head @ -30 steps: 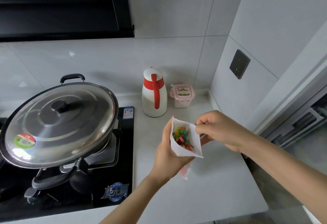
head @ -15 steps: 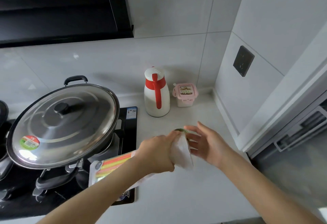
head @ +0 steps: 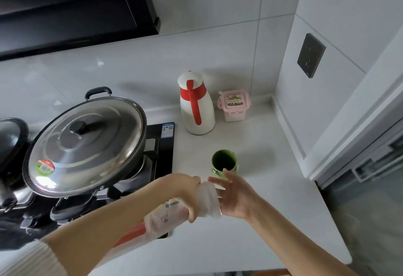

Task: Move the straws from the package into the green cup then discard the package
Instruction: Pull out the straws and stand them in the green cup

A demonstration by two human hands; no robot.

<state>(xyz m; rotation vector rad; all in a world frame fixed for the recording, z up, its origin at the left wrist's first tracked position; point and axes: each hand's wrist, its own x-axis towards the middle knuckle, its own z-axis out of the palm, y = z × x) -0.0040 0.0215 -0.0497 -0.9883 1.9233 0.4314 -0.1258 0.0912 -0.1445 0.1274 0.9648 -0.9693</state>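
Observation:
My left hand grips the straw package, a translucent white bag lying sideways along my forearm, its open end turned toward the right. Red and orange straws show through the lower part of the bag. My right hand is spread flat with fingers apart, right beside the bag's mouth and holding nothing. The green cup stands upright on the white counter just beyond both hands, and its inside looks dark.
A lidded steel wok sits on the black gas stove at left. A white and red thermos jug and a pink-lidded box stand by the back wall. The wall closes in at right, with a dark socket.
The package has gone from upright with its mouth up to lying sideways. My right hand let go of its rim and opened. Both hands moved down and nearer, uncovering the green cup.

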